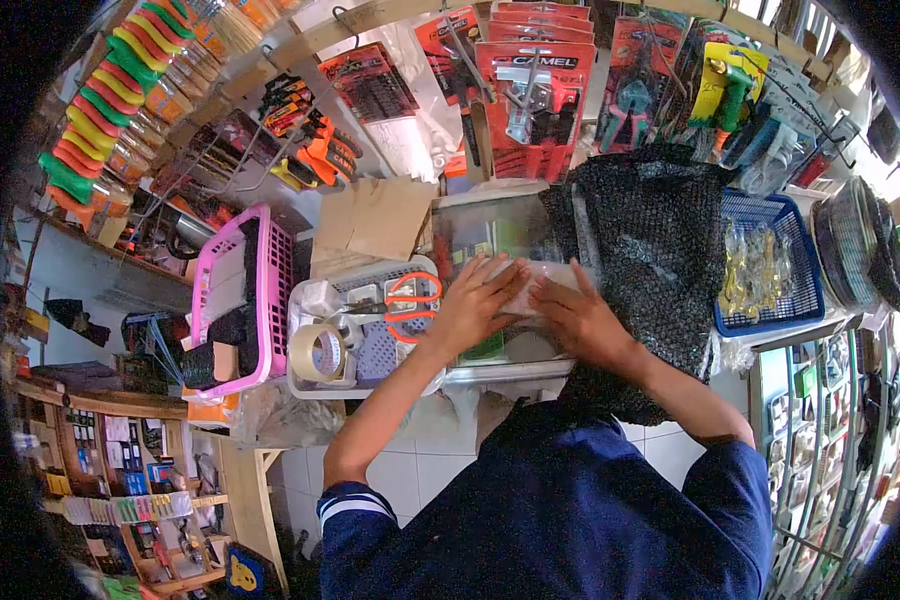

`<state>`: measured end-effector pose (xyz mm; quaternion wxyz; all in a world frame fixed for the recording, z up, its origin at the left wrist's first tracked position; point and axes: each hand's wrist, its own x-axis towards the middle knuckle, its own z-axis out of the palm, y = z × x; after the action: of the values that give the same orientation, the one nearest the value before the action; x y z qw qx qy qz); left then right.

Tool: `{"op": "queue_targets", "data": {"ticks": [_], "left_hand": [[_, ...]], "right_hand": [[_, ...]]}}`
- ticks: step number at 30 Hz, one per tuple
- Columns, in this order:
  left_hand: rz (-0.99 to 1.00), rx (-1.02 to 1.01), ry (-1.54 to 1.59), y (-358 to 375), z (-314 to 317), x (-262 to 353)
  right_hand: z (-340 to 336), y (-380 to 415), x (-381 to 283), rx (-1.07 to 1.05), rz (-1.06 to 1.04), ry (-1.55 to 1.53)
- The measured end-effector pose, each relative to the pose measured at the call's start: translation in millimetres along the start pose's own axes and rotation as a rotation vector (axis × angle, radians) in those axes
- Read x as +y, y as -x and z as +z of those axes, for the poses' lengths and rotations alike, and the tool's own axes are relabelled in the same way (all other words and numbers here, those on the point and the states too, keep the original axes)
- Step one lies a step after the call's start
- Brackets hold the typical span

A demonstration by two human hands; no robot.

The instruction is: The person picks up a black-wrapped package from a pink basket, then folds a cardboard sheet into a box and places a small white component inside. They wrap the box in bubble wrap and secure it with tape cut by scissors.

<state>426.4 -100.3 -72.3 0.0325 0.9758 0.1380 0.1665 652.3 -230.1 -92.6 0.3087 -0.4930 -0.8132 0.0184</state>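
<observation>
Both hands rest on a translucent plastic piece over a glass-topped case. My left hand lies with its fingers spread at the left edge of the plastic. On its right side, my right hand presses with fingers apart, close to my left hand. Black net material is heaped just right of my right hand and hangs over the front edge. Orange-handled scissors stand in a grey basket beside my left wrist, with a roll of tape.
A pink basket is at the left, with brown cardboard behind the grey basket. To the right, a blue basket holds small packets. Packaged tools hang on hooks along the back.
</observation>
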Motion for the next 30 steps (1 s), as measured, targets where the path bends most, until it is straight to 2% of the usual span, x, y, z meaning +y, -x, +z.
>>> {"op": "queue_targets", "data": {"ticks": [4,7,13,19,22,25,27,30], "left_hand": [[-0.039,0.046,-0.073,-4,6,11],[-0.034,0.055,0.024,-3,3,12],[0.0,-0.032,-0.134,5,16,16],[-0.107,0.098,-0.265,10,29,41],[-0.146,0.105,-0.199,5,16,43],[-0.435,0.176,0.196,-7,-50,70],[-0.522,0.417,0.331,9,-58,72],[-0.636,0.715,0.57,45,-68,71]], "right_hand": [[-5,-2,22,-0.059,-0.062,0.002],[-6,1,32,-0.077,-0.073,-0.043],[-2,5,35,-0.038,-0.105,-0.074],[4,8,34,0.012,-0.116,-0.045],[2,4,31,0.01,-0.085,-0.039],[-17,-11,11,-0.061,0.019,-0.011],[-40,-24,0,-0.145,0.074,-0.027],[-44,-31,4,-0.111,0.07,-0.086]]}}
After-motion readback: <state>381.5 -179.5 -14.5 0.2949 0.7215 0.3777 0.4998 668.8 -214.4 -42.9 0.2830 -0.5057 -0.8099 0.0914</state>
